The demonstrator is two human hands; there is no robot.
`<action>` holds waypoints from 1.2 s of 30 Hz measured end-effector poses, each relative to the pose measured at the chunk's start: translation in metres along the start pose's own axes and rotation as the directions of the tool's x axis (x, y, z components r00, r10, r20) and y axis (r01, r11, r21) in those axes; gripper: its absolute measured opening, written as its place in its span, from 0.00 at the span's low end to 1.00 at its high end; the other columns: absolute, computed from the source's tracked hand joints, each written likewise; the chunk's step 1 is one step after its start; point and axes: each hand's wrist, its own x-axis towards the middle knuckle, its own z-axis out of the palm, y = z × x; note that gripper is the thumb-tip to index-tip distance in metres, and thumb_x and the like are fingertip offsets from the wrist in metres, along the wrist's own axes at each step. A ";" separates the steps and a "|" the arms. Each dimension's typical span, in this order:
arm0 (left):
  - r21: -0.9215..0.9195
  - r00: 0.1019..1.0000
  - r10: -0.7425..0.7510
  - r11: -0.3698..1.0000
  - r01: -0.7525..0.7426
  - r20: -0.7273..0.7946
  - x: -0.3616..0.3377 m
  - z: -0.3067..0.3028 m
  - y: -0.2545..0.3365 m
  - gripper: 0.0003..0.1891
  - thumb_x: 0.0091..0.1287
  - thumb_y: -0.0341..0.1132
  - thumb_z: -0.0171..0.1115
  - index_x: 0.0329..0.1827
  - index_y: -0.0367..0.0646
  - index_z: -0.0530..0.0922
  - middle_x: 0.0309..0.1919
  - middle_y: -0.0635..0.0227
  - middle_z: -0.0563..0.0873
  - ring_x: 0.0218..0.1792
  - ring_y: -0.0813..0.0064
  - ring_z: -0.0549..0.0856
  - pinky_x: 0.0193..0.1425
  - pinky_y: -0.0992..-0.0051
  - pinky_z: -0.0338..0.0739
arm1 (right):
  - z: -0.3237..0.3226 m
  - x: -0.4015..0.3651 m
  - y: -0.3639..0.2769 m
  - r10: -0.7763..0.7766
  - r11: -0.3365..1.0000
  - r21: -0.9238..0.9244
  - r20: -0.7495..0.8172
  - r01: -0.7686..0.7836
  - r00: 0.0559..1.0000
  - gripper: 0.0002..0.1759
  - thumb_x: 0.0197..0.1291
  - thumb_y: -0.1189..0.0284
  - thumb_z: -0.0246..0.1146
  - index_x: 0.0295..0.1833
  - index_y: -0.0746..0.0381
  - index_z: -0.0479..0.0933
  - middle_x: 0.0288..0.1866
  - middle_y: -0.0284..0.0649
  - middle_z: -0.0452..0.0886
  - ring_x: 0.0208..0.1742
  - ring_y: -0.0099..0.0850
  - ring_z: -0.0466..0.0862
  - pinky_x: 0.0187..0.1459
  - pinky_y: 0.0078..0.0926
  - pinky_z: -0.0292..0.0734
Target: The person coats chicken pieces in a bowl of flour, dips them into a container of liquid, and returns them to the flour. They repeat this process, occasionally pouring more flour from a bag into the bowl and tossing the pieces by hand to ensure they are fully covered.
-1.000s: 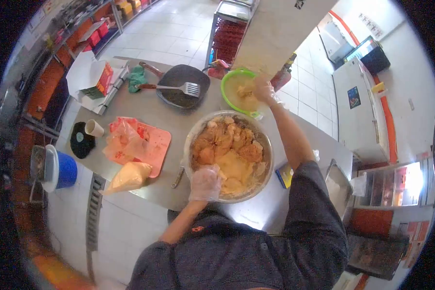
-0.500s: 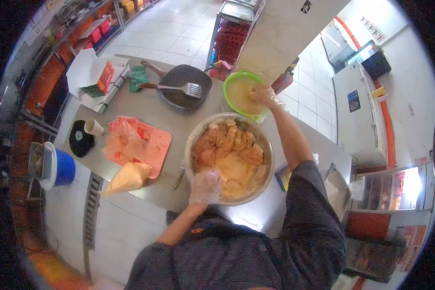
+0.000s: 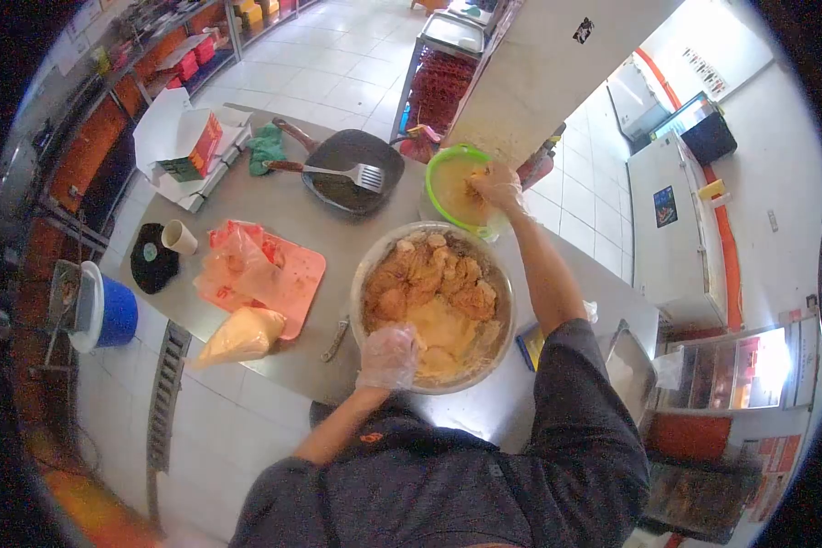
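Observation:
My left hand (image 3: 388, 356), in a clear plastic glove, rests over the near left rim of a large metal bowl (image 3: 507, 352). Its fingers are curled inward, and what they may hold is hidden. Flour-coated chicken pieces (image 3: 420, 274) fill the bowl's far part, with pale flour (image 3: 443, 329) nearer me. My right hand (image 3: 498, 187), also gloved, reaches into a green bowl (image 3: 436, 178) of cloudy liquid. Its fingers are closed around what looks like a coated chicken piece (image 3: 474, 185), mostly covered by the hand.
Left of the metal bowl are a knife (image 3: 336, 340), a pink tray (image 3: 306, 283) with plastic bags, and a filled bag (image 3: 242, 336). Behind stand a dark pan (image 3: 342, 146) with a spatula (image 3: 367, 176), and a white carton (image 3: 169, 137). A paper cup (image 3: 179, 237) lies left.
The view has shifted slightly. My right hand stays in the green bowl, its pose a little changed; my left hand remains at the metal bowl's rim.

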 end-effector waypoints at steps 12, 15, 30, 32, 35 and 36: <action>-0.051 1.000 0.002 0.999 -0.003 -0.019 0.000 -0.001 0.000 0.10 0.65 0.38 0.63 0.40 0.40 0.81 0.36 0.53 0.86 0.41 0.49 0.86 0.49 0.53 0.79 | -0.016 -0.002 -0.012 0.055 0.997 0.063 -0.199 -0.044 0.978 0.27 0.46 0.54 0.73 0.43 0.66 0.82 0.40 0.55 0.87 0.45 0.51 0.87 0.48 0.43 0.81; -0.038 0.995 -0.034 0.999 0.038 0.091 0.004 0.002 -0.003 0.11 0.64 0.38 0.63 0.42 0.40 0.80 0.36 0.54 0.85 0.42 0.50 0.85 0.51 0.53 0.79 | -0.020 0.000 -0.011 0.070 0.993 0.109 -0.153 -0.053 0.986 0.27 0.45 0.54 0.74 0.42 0.66 0.82 0.38 0.55 0.87 0.44 0.50 0.87 0.47 0.43 0.81; 0.062 0.977 0.089 0.995 -0.078 -0.194 0.001 0.011 -0.004 0.08 0.64 0.39 0.62 0.34 0.43 0.81 0.30 0.56 0.86 0.35 0.54 0.87 0.41 0.56 0.81 | -0.092 -0.138 -0.055 0.128 0.952 0.296 -0.142 -0.082 0.981 0.17 0.56 0.63 0.70 0.45 0.63 0.84 0.37 0.42 0.87 0.39 0.30 0.86 0.42 0.30 0.82; 0.038 0.984 0.090 0.996 -0.086 -0.153 0.004 0.004 -0.002 0.09 0.64 0.39 0.61 0.34 0.43 0.81 0.30 0.56 0.86 0.35 0.53 0.87 0.42 0.55 0.81 | -0.073 -0.149 -0.038 0.138 0.962 0.244 -0.055 -0.121 0.989 0.20 0.56 0.58 0.70 0.47 0.61 0.84 0.40 0.45 0.89 0.43 0.36 0.89 0.46 0.32 0.82; 0.072 0.982 0.108 0.993 -0.097 -0.156 -0.004 0.012 -0.004 0.09 0.64 0.40 0.61 0.36 0.43 0.82 0.30 0.55 0.85 0.36 0.52 0.86 0.43 0.54 0.81 | -0.030 -0.169 0.002 0.129 0.860 0.453 0.248 -0.233 0.960 0.23 0.56 0.57 0.70 0.52 0.60 0.84 0.44 0.46 0.89 0.45 0.38 0.89 0.47 0.34 0.82; 0.132 0.970 0.114 0.987 -0.087 -0.214 -0.006 0.014 -0.005 0.10 0.64 0.40 0.61 0.38 0.43 0.82 0.31 0.55 0.85 0.37 0.52 0.86 0.43 0.54 0.80 | -0.019 -0.175 0.009 0.120 0.949 0.278 0.117 -0.148 0.986 0.23 0.56 0.58 0.70 0.53 0.60 0.83 0.45 0.46 0.88 0.46 0.39 0.89 0.49 0.36 0.82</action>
